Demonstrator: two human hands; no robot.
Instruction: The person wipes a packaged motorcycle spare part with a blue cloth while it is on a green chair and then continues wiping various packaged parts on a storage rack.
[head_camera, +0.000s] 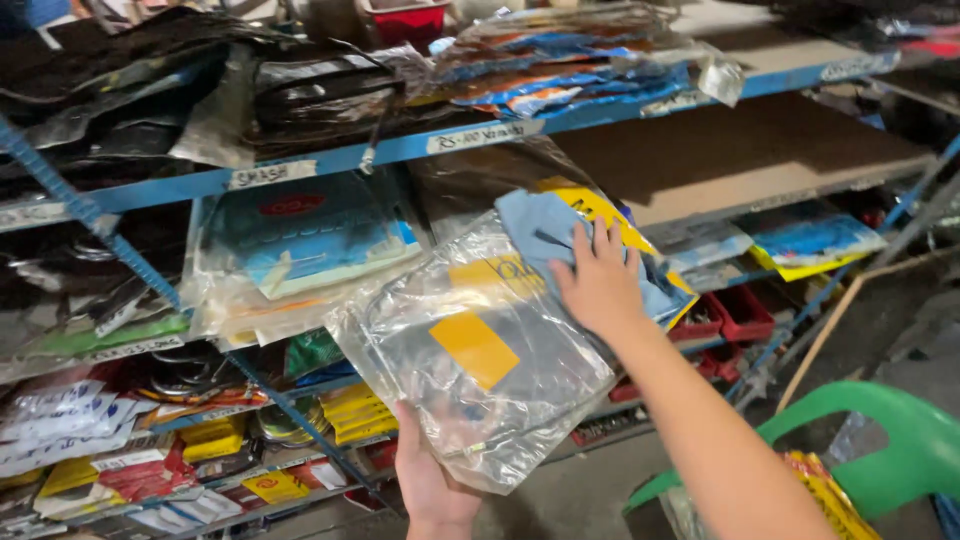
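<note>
**Head view: a clear packet held flat for wiping at the shelves**

Head view looks down on the left hand (432, 490), nearest, gripping the near bottom edge of a clear plastic packet (480, 360) with a yellow label, thumb on top, so the packet stays propped at a slant. Above it the right hand (598, 282) lies open, fingers spread, pressing a pale blue cloth (545, 232) against the packet's far upper corner. To the near right stands a green plastic chair (900, 440). Farther off, blue metal shelves (330, 158) carry stacked bagged goods, kept sorted by taped strips on their edges.
</note>
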